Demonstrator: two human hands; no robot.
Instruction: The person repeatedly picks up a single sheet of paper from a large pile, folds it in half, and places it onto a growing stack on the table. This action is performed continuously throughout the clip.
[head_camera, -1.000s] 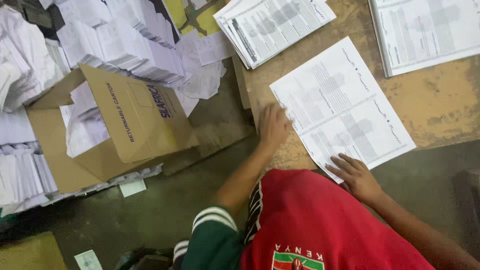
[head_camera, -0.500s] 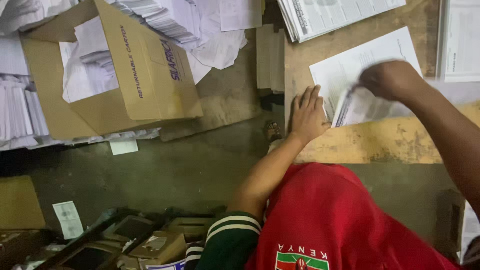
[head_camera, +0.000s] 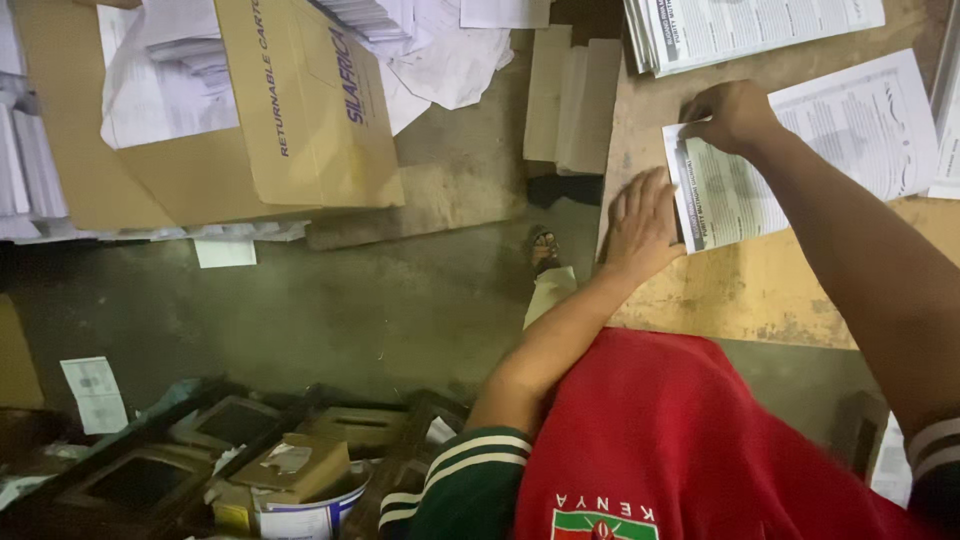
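Head view: we look down on a worn wooden table (head_camera: 760, 290) with printed paper on it. The left hand (head_camera: 643, 225) lies flat near the table's left edge, fingers together and extended, its fingertips touching the left margin of a printed sheet (head_camera: 800, 150). This sheet is folded over on itself, so that a smaller printed panel lies on top of its left part. The right hand (head_camera: 733, 115) rests on the sheet's upper left corner, fingers curled and pressed down on the fold; we cannot tell whether it pinches the paper or only presses it. The sheet lies between the table's left edge and right edge, toward the far side. A stack of printed sheets (head_camera: 750, 30) occupies the far edge of the table, and another stack (head_camera: 945, 120) shows at the right edge. To the left, on the floor (head_camera: 330, 310), stands an open cardboard carton (head_camera: 300, 110) holding loose white papers (head_camera: 165, 85). Flat cardboard pieces (head_camera: 570, 100) lean beside the table's left edge. A red shirt (head_camera: 680, 440) fills the lower foreground.
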